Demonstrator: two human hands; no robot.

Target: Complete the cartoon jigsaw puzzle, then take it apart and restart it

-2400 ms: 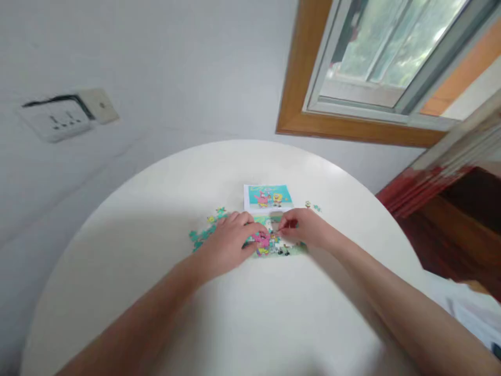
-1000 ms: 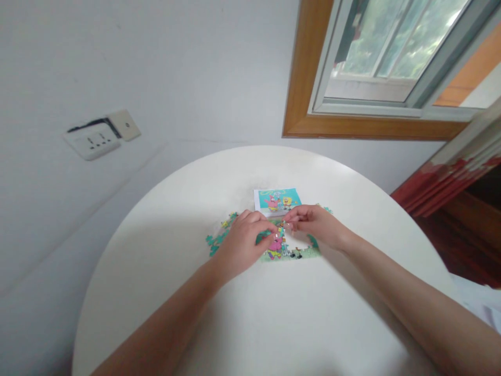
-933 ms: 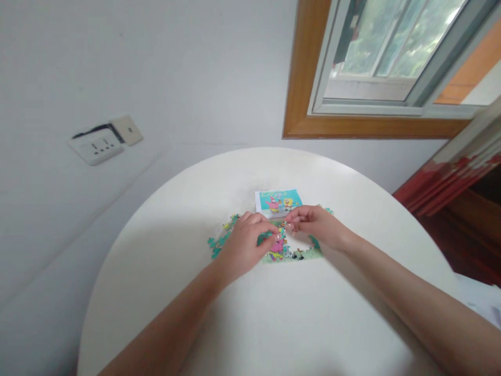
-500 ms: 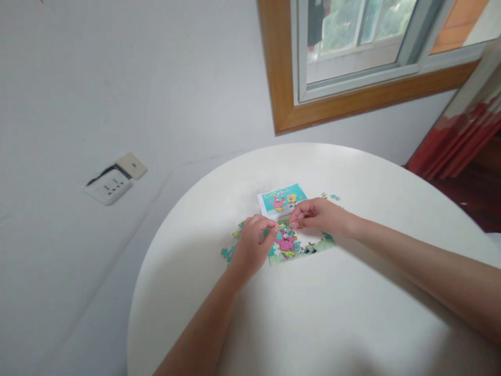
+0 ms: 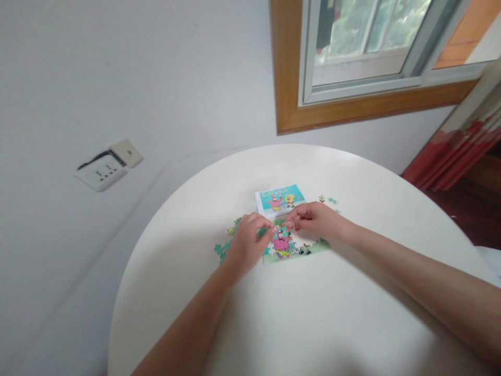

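Note:
A partly built cartoon jigsaw puzzle [image 5: 291, 246] lies on a round white table [image 5: 313, 313]. My left hand [image 5: 246, 245] rests at the puzzle's left edge with its fingers curled, fingertips touching the pieces. My right hand [image 5: 315, 219] hovers over the puzzle's upper part, thumb and fingers pinched together on something too small to make out. Just behind both hands lies the reference picture card [image 5: 279, 198], showing the same cartoon. Loose teal pieces [image 5: 223, 248] lie left of my left hand, and a few more pieces [image 5: 329, 200] sit at the right of the card.
The table stands against a white wall with a socket plate [image 5: 102, 169] at the left. A wood-framed window [image 5: 352, 68] is above the table's far side. A red and white curtain [image 5: 462, 151] hangs at the right over dark flooring.
The view has shifted and tilted, so the table and window sit differently in frame. Both hands stay over the puzzle, the right pinch held near the left fingertips.

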